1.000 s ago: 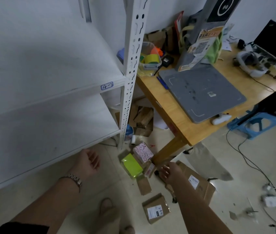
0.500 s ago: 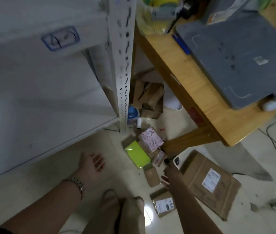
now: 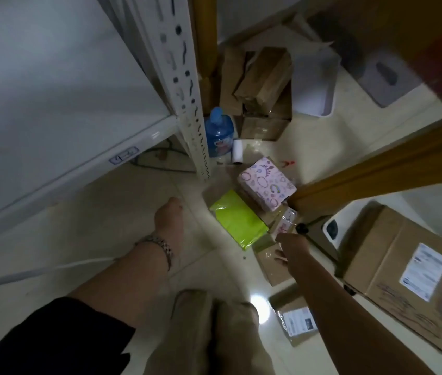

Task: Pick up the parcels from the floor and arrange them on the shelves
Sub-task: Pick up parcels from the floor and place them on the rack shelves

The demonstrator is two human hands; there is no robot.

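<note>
A person's knees in beige trousers are seen nearest, well short of the white shelf post. A small labelled parcel lies on the floor short of the post's foot and to its right, with a large labelled carton further right. The right hand is stretched over a flat brown parcel, thumb spread wide, nothing gripped; contact cannot be told. The left hand, a watch at the wrist, is held over bare tiles just short of the post's foot, with nothing seen in it; its fingers are hidden, so their spread cannot be told. Open floor runs left from there along the bottom shelf's front edge. A yellow-green parcel and a pink patterned parcel lie right of the post's foot, hemmed by a wooden table leg. Beyond the post stand a blue bottle and stacked brown boxes.
</note>
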